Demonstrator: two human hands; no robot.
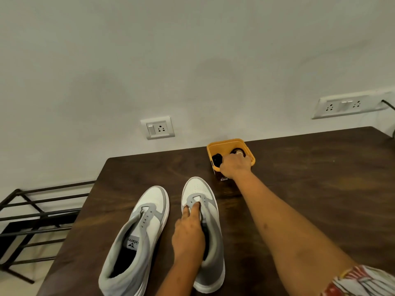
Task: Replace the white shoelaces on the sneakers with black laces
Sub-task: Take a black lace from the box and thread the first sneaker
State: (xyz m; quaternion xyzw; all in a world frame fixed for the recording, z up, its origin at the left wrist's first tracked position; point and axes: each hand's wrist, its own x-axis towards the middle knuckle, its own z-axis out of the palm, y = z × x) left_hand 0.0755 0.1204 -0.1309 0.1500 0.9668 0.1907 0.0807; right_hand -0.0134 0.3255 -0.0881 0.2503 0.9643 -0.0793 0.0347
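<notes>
Two white and grey high-top sneakers stand side by side on the dark wooden table, toes pointing away from me, with no laces in their eyelets. The left sneaker stands free. My left hand rests flat on the tongue of the right sneaker, fingers spread over the eyelets. My right hand reaches into a yellow container at the table's far edge, where black laces lie. The fingers are hidden inside the container, so their hold is unclear.
A black metal rack stands left of the table. The white wall behind carries a socket plate and a wider switch panel at the right, with a dark cable at the far right edge.
</notes>
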